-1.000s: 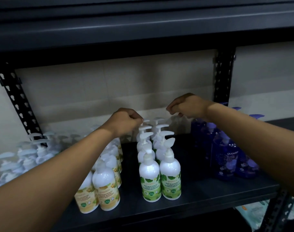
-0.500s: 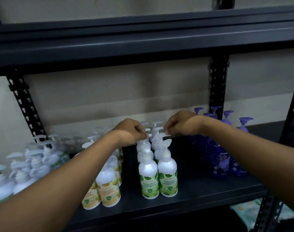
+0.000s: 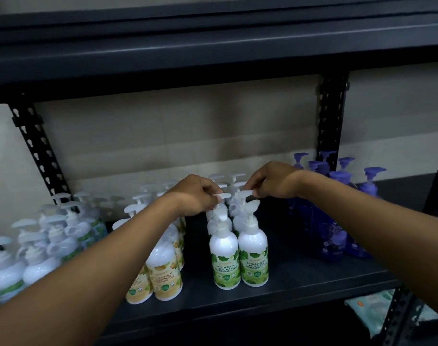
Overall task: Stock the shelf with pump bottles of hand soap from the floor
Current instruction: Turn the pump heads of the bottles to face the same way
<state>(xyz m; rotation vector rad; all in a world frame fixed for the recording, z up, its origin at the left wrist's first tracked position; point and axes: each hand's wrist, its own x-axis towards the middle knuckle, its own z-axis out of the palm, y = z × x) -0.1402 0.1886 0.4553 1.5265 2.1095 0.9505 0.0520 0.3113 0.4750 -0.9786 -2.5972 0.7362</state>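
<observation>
Reaching both hands deep over the dark shelf (image 3: 300,290) into the double file of green-label bottles (image 3: 239,260), left hand (image 3: 195,196) pinching the pump head (image 3: 221,196) of a bottle in the left column and right hand (image 3: 273,181) pinching its neighbour's spout (image 3: 245,194), hands close together but not touching. Gripping by the pumps, probably because the packed bodies behind the front pair are leaving no room for fingers, and likely squaring nozzles to face one way. Keeping kinds apart: yellow-label bottles (image 3: 166,275) just left, purple bottles (image 3: 330,236) right, white ones (image 3: 38,250) far left; floor stock not showing.
</observation>
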